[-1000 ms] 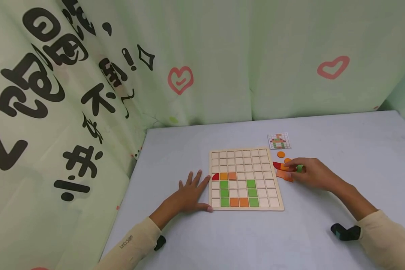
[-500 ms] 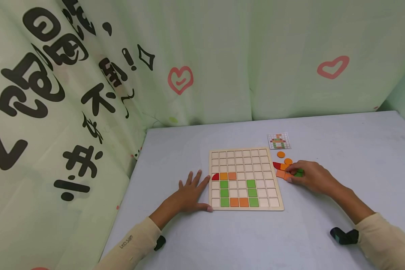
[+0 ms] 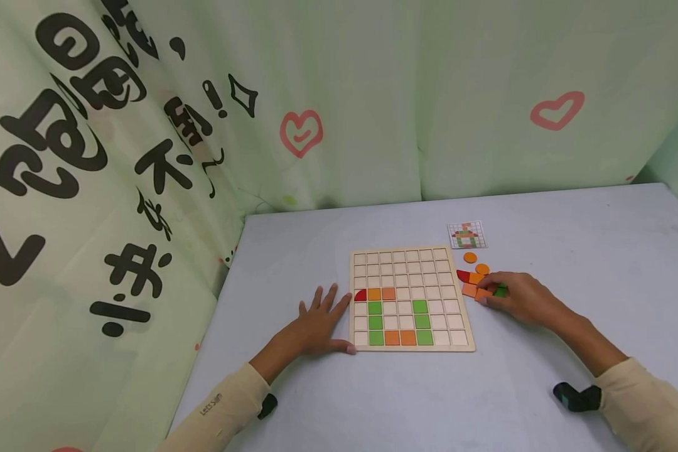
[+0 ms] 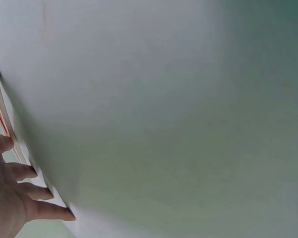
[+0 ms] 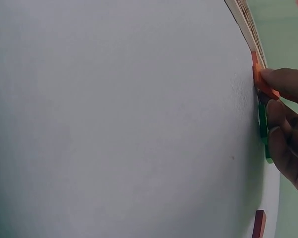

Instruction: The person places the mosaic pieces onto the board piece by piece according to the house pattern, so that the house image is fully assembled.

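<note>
My left hand (image 3: 316, 326) lies with spread fingers at the left edge of the wooden grid board (image 3: 428, 270), thumb by its lower left corner; the left wrist view shows this hand (image 4: 10, 198) too. Green, orange and red tiles fill some cells of the board. Right of the board, my right hand (image 3: 522, 298) pinches an orange square tile (image 3: 483, 294) between thumb and finger. In the right wrist view the hand (image 5: 290, 124) holds that tile (image 5: 266, 85) tilted, with green pieces (image 5: 263, 124) under the other fingers.
Beside the board's right edge lie a red curved piece (image 3: 463, 276), more orange squares (image 3: 469, 290) and two orange discs (image 3: 470, 257). A small pattern card (image 3: 467, 235) lies behind them. A dark red piece (image 5: 259, 224) shows low in the right wrist view. A curtain hangs behind the table.
My right hand has shifted slightly down and right, uncovering more of the lower orange disc and the orange tiles. My left hand has stayed in place.
</note>
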The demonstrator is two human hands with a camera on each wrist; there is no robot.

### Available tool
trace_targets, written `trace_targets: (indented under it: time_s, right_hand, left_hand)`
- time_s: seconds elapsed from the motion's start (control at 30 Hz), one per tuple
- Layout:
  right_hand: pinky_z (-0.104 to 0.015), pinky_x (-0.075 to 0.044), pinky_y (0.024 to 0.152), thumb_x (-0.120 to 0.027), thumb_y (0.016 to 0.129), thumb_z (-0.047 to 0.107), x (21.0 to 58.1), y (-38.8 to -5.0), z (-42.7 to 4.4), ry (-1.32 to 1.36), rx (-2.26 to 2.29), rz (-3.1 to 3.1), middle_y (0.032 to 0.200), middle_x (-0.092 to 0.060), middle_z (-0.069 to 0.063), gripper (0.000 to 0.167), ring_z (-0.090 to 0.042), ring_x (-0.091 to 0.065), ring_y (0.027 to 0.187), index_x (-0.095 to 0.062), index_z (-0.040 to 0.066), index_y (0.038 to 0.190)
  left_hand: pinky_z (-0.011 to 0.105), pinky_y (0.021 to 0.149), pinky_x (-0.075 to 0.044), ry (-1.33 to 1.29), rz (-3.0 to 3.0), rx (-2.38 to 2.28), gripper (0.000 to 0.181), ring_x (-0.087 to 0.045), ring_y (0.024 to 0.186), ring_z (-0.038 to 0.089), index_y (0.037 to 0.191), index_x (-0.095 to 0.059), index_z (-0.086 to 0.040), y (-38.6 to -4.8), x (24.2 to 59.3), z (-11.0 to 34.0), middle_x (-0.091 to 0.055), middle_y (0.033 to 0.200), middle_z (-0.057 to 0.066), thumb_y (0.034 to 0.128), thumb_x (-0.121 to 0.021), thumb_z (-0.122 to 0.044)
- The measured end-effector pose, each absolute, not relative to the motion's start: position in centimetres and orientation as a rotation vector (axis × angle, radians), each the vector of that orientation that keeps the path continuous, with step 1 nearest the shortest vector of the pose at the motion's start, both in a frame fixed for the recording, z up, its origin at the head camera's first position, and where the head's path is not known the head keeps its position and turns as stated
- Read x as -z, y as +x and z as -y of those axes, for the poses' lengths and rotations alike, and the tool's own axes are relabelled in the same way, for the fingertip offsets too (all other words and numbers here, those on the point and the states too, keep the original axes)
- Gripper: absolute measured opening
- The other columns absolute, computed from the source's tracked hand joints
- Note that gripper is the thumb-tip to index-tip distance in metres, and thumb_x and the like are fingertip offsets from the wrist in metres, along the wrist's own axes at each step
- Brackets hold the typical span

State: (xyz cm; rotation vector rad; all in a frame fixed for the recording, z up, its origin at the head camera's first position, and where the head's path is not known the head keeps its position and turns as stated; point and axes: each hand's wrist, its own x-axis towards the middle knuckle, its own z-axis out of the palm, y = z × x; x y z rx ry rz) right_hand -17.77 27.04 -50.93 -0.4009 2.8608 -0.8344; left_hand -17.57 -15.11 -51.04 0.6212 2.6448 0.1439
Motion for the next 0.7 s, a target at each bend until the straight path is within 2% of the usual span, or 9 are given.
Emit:
trace_targets:
  time_s: [0.1,0.2,0.33,0.47,0.7]
  right_hand:
    - [-0.025,-0.044,0.065,-0.075,0.089,0.014,50.85,-17.7,-27.04,-0.399,0.872,-2.839,0.085,-0.063,0.001,0.021,-0.017,-0.053,0.08,-0.072,0.007,0.108]
    - [-0.022,-0.042,0.061,-0.074,0.089,0.011,50.78,-17.6,-27.09,-0.412,0.9,-2.83,0.084,-0.063,0.003,0.022,-0.013,-0.051,0.076,-0.072,0.006,0.11]
    - [-0.022,-0.04,0.058,-0.073,0.089,0.011,50.71,-17.51,-27.17,-0.425,0.932,-2.81,0.092,-0.068,-0.001,0.023,-0.011,-0.049,0.073,-0.072,0.006,0.112]
    - [-0.022,-0.038,0.056,-0.074,0.09,0.011,50.65,-17.48,-27.21,-0.424,0.957,-2.798,0.099,-0.069,-0.006,0.018,-0.009,-0.046,0.071,-0.074,0.01,0.107]
    - [-0.022,-0.041,0.054,-0.074,0.09,0.014,50.43,-17.51,-27.25,-0.39,0.968,-2.789,0.095,-0.068,-0.006,0.024,-0.008,-0.047,0.065,-0.072,0.005,0.112]
  left_hand:
    - [0.075,0.111,-0.022,0.624,-2.646,-0.144,0.112,-0.007,0.154,0.046,0.162,-0.016,-0.025,-17.52,51.01,15.11,-0.008,0.17,0.013,0.0763,-0.068,-0.075]
    - [0.075,0.111,-0.022,0.622,-2.644,-0.147,0.112,-0.006,0.154,0.047,0.162,-0.016,-0.025,-17.52,50.96,15.11,-0.008,0.17,0.013,0.0764,-0.068,-0.075]
    - [0.075,0.111,-0.021,0.622,-2.642,-0.146,0.112,-0.006,0.154,0.047,0.162,-0.016,-0.025,-17.55,50.99,15.1,-0.008,0.17,0.013,0.0765,-0.068,-0.075]
    - [0.075,0.111,-0.021,0.619,-2.641,-0.139,0.112,-0.005,0.154,0.046,0.163,-0.015,-0.026,-17.59,51.12,15.11,-0.007,0.17,0.013,0.0767,-0.068,-0.074]
    - [0.075,0.111,-0.022,0.621,-2.644,-0.129,0.112,-0.005,0.154,0.046,0.163,-0.015,-0.027,-17.62,51.14,15.11,-0.007,0.17,0.012,0.0764,-0.068,-0.075]
